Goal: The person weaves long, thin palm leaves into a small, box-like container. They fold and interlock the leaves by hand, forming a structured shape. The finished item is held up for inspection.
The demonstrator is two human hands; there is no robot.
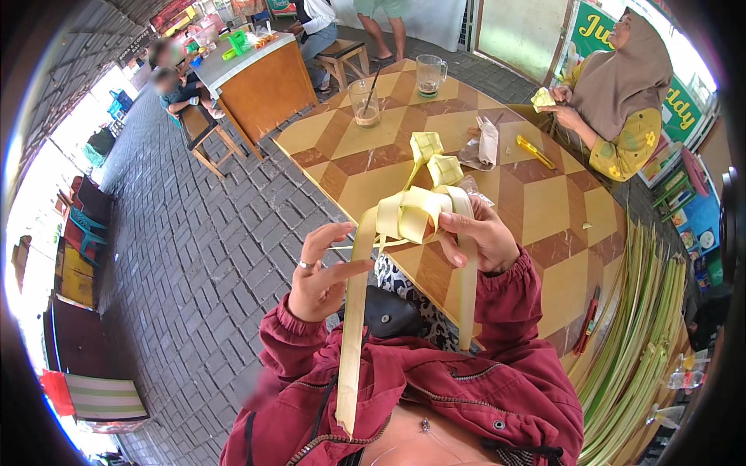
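A partly woven ketupat pouch of pale palm leaf strips [411,214] is held up in front of me, with two long strip ends hanging down. My right hand [481,236] grips its right side between thumb and fingers. My left hand [326,271], with a ring on one finger, has its fingers apart beside the left hanging strip; whether a fingertip touches the strip is unclear. Just beyond the pouch, two woven ketupat pouches [445,170] lie on the patterned wooden table [545,209].
On the table are a glass with a straw [364,105], a glass mug [430,76], a yellow box cutter [535,152], a crumpled wrapper [486,143], a red cutter [587,323] and a heap of long leaf strips [629,332]. Across it, a person [623,105] holds another pouch.
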